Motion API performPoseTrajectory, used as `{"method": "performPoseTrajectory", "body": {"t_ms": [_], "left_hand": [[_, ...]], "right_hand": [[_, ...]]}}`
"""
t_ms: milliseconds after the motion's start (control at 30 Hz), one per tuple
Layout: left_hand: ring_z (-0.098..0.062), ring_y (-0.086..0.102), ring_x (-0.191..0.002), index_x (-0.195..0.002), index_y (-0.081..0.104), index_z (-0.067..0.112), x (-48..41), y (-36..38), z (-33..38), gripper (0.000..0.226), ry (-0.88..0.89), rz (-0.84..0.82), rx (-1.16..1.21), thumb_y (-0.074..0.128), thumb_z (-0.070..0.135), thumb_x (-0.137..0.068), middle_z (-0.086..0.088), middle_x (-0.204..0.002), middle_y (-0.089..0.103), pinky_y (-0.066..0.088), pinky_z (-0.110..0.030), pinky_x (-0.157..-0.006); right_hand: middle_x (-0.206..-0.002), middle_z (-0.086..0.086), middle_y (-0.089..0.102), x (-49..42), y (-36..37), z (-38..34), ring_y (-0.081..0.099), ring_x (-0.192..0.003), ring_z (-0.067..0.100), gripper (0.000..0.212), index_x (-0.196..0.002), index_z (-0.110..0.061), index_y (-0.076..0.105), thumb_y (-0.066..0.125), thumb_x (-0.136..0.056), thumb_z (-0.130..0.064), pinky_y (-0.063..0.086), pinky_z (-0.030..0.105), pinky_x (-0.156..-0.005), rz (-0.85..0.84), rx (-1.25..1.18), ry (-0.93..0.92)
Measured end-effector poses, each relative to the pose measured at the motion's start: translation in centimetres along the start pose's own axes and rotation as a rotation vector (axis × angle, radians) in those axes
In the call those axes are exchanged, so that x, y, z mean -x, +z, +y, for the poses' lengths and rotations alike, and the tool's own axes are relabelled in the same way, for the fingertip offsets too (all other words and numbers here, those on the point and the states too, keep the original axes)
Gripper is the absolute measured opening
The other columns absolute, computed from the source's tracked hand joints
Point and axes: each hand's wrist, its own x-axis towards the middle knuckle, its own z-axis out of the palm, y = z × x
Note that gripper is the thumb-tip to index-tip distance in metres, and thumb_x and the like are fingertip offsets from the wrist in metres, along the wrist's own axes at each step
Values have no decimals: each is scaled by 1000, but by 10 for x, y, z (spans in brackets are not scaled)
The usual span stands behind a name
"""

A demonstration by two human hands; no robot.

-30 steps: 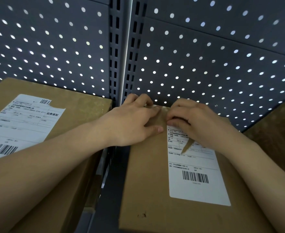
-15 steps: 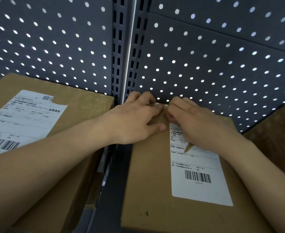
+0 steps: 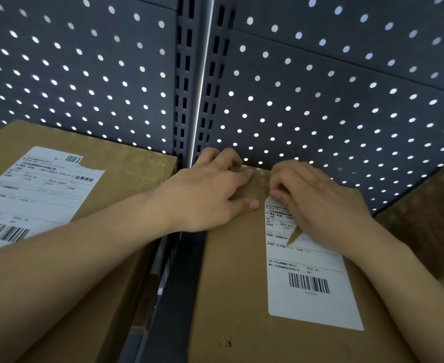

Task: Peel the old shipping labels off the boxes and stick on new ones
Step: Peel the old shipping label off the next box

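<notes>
The centre box (image 3: 231, 284) carries the label (image 3: 310, 297) on its top face, toward the right edge. The right grip (image 3: 320, 203) pinches the label's far-left corner. The left grip (image 3: 207, 195) lies flat, fingers extended, pressing the box's far edge.

**Obs.: the person's arms and hands**

Two arms in view. Left forearm (image 3: 71, 271) and right forearm (image 3: 415, 286) are bare along all of their visible length, from the lower frame edge to the wrist. Left hand (image 3: 205, 195) and right hand (image 3: 320, 205) are also bare. Fingers (image 3: 228, 157) slim. Left thumbnail (image 3: 254, 204) cut short and plain. Right-hand nails can't be seen from here.
</notes>
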Motion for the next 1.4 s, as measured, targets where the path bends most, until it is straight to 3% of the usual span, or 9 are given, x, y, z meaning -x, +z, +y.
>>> {"method": "performPoseTrajectory", "body": {"t_ms": [167, 267, 433, 633, 733, 833, 1067, 1267, 1400], "left_hand": [[-13, 17, -133, -152, 29, 33, 1, -1, -1, 67, 10, 4, 3, 37, 63, -93, 13, -142, 25, 40, -43, -107], [-10, 17, -132, -152, 28, 35, 1, -1, -1, 69, 8, 0, 21, 39, 65, -91, 15, -141, 25, 40, -43, -107], [-9, 17, -131, -152, 28, 37, 0, -2, -1, 71, 2, -6, 38, 40, 68, -88, 17, -140, 26, 40, -43, -107], [-8, 17, -131, -151, 29, 37, 1, -4, 0, 74, 3, -4, 38, 38, 69, -86, 16, -139, 26, 41, -44, -106], [-9, 18, -131, -152, 28, 37, 1, -3, 0, 75, 2, -5, 33, 38, 70, -85, 17, -139, 26, 41, -44, -106], [-9, 18, -130, -152, 28, 37, 0, -4, -1, 75, 1, -2, 33, 39, 70, -86, 17, -140, 25, 41, -43, -106], [-8, 20, -127, -151, 29, 38, 0, -4, -2, 75, 10, 9, 38, 40, 71, -85, 18, -137, 26, 40, -43, -106], [-9, 21, -126, -151, 29, 39, 0, -4, -2, 75, 15, 11, 35, 39, 71, -85, 18, -137, 27, 41, -42, -106], [-9, 21, -126, -152, 27, 38, 0, -3, -3, 76, 12, 6, 21, 38, 71, -85, 17, -137, 26, 42, -42, -105]], "right_hand": [[-125, -32, 38, 4, -3, 5, 30, -115, -11, 55, -146, -50, 28, 39, -93, -60, 22, -7, -79, -83, -87, 26], [-132, -18, 59, 5, 4, 10, 39, -120, -6, 31, -122, -33, 67, 55, -96, -46, 25, -9, -81, 8, -83, -32], [-127, -15, 63, 4, 9, 14, 44, -122, -2, 15, -98, -22, 78, 65, -92, -26, 19, -6, -96, 43, -285, -13], [-122, -12, 67, 5, 5, 3, 49, -103, 1, 14, -86, -23, 74, 61, -90, -23, 15, -14, -82, 117, -127, -38], [-125, -25, 61, 7, 3, 4, 57, -90, 0, 19, -90, -32, 66, 49, -97, -33, 34, -3, -63, 31, -87, 60], [-117, -26, 63, 8, 2, 6, 61, -80, 1, 15, -91, -34, 59, 44, -96, -37, 25, 2, -47, 17, -22, 49], [-113, -12, 67, 11, 4, 12, 65, -92, 15, 15, -92, -38, 38, 44, -100, -26, 51, 36, -66, -47, -4, 41], [-130, -28, 57, 13, -1, 10, 65, -100, 7, 11, -91, -43, 34, 24, -96, -45, 53, 41, -66, -48, -76, 47], [-121, -26, 62, 13, -8, 7, 53, -75, -14, 25, -97, -47, 40, 25, -88, -66, 50, 31, -66, -67, -133, 94]]}}
